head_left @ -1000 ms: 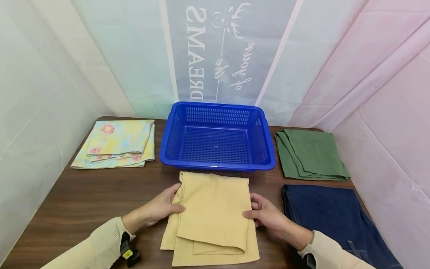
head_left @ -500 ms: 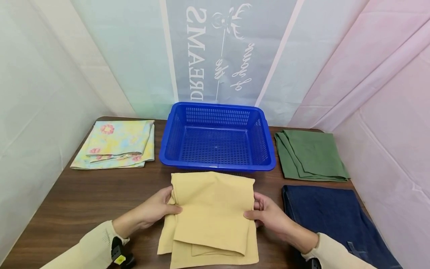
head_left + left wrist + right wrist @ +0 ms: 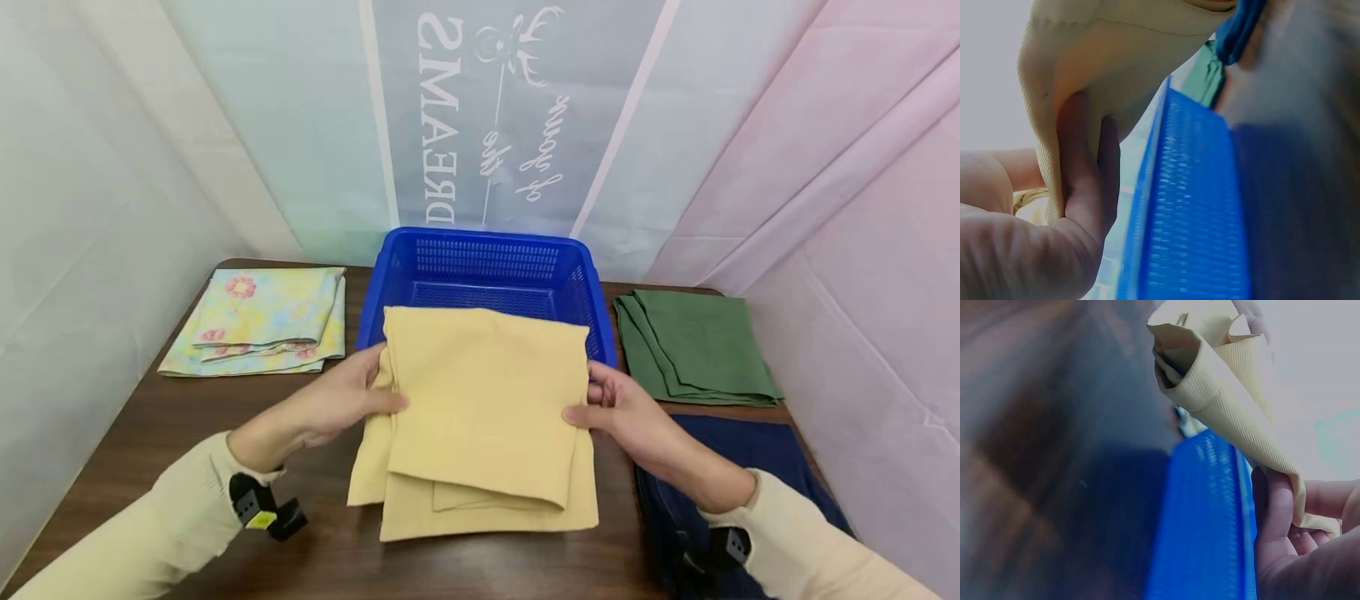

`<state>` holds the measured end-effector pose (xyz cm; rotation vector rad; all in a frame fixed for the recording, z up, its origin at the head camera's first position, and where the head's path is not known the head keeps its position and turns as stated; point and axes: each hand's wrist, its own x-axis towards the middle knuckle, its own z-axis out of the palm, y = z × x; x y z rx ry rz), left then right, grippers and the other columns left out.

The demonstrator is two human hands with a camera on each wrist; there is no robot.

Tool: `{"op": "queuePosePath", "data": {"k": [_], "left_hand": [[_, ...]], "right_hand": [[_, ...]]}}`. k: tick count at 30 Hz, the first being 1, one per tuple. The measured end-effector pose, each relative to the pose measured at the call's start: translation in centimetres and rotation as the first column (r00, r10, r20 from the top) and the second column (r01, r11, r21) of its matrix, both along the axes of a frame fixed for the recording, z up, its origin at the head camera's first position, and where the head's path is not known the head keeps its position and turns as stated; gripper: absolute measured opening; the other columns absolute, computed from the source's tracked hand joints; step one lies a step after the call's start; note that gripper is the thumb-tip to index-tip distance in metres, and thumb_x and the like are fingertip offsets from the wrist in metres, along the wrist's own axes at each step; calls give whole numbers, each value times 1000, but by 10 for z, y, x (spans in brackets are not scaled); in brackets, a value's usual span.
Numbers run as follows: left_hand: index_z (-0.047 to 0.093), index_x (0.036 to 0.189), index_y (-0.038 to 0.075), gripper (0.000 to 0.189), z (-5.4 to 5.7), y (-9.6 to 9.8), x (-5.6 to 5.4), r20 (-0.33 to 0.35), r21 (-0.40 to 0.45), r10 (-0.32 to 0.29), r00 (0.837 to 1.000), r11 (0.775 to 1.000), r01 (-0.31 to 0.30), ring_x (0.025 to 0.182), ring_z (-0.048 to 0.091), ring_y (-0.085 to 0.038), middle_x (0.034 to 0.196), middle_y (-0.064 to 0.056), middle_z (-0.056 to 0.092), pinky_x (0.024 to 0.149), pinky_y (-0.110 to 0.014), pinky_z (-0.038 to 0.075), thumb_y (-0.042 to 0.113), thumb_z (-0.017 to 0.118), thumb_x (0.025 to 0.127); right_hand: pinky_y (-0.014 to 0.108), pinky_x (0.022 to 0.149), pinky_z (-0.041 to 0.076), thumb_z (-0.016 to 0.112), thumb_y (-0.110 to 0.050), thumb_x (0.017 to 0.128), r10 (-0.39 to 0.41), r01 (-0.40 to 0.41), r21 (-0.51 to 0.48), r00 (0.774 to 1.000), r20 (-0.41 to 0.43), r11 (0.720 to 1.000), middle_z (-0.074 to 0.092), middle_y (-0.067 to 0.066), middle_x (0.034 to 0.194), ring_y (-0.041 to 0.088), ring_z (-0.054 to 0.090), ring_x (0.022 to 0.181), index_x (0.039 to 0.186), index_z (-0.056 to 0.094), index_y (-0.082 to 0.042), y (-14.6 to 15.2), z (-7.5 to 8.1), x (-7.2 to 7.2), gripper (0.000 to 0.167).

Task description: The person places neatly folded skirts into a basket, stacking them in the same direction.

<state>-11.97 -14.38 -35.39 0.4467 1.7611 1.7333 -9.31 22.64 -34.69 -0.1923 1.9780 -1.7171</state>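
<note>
A folded yellow cloth garment [image 3: 483, 400] is lifted above the table in the head view, its far edge covering the front rim of the blue plastic basket [image 3: 487, 254]. My left hand [image 3: 347, 398] pinches its left side, thumb on top and fingers underneath. On the opposite side my right hand [image 3: 628, 417] grips the edge the same way. In the left wrist view, fingers [image 3: 1088, 169] support the cloth from below, beside the basket's wall. From the right wrist view, the cloth's folded layers [image 3: 1222, 387] hang loosely, with the basket below.
A folded floral cloth [image 3: 258, 312] lies at the table's back left. Folded green cloth [image 3: 701, 346] lies at the back right, with dark blue denim [image 3: 738, 437] nearer, partly under my right forearm. A printed curtain [image 3: 502, 108] stands behind the basket.
Both hands have raised the yellow garment off the table and moved it forward, so it now overlaps the basket's front. The basket and the other folded cloths have stayed put.
</note>
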Motion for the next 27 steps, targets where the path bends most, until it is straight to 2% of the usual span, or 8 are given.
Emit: {"op": "queuePosePath", "data": {"k": [4,7,11,14,15,21,24,27], "left_hand": [[19,154,-4,64,20,8,-18,-25,-32,29,999,999,-29,104,70,-35,130,-32,57,85,-46,60,-10,50,98],[21,152,-5,62,34,14,-34,-42,-66,54,998,996,-57,100,71,-36,127,-33,58,84,-46,61,-10,50,98],[23,151,-6,60,54,21,-56,-73,-144,81,994,985,-91,95,72,-35,125,-33,59,82,-45,61,-9,51,98],[23,153,-4,62,68,26,-73,-98,-186,97,990,976,-114,96,72,-32,128,-31,57,83,-42,61,-8,51,98],[25,153,-3,61,72,28,-79,-102,-194,110,989,973,-128,96,72,-31,129,-31,56,84,-41,61,-8,52,98],[27,151,-5,58,83,40,-115,-125,-248,164,979,950,-191,109,66,-36,134,-29,53,88,-39,60,-9,51,98],[27,153,-4,60,82,44,-131,-141,-286,181,973,934,-215,117,61,-40,138,-28,51,91,-41,58,-9,52,99],[31,153,-2,59,77,46,-145,-155,-324,214,964,911,-255,116,61,-38,138,-26,52,92,-41,57,-7,54,98]], "right_hand": [[35,85,60,60,-2,101,-5,7,31,999,-37,999,66,22,129,22,73,100,153,28,5,3,21,-18,62],[36,85,60,56,-2,103,-7,11,60,998,-59,998,65,21,130,22,73,101,154,27,3,6,37,-32,59],[31,74,57,56,-5,104,-15,27,131,996,-88,991,69,12,122,17,71,89,153,29,1,6,54,-51,56],[29,68,50,54,-6,105,-19,37,176,995,-103,984,70,4,117,13,68,86,152,31,2,6,65,-68,53],[29,70,51,54,-6,105,-20,38,179,994,-104,983,69,2,117,12,69,89,152,30,2,5,68,-74,53],[28,79,57,51,-7,106,-54,75,221,994,-100,972,67,4,119,10,70,95,152,30,3,0,78,-112,52],[29,81,58,51,-8,106,-84,105,249,992,-92,963,62,11,127,9,70,95,155,28,2,-5,76,-129,55],[30,83,58,52,-9,106,-107,129,284,990,-92,950,56,18,136,10,68,96,156,29,1,-10,69,-143,56]]}}
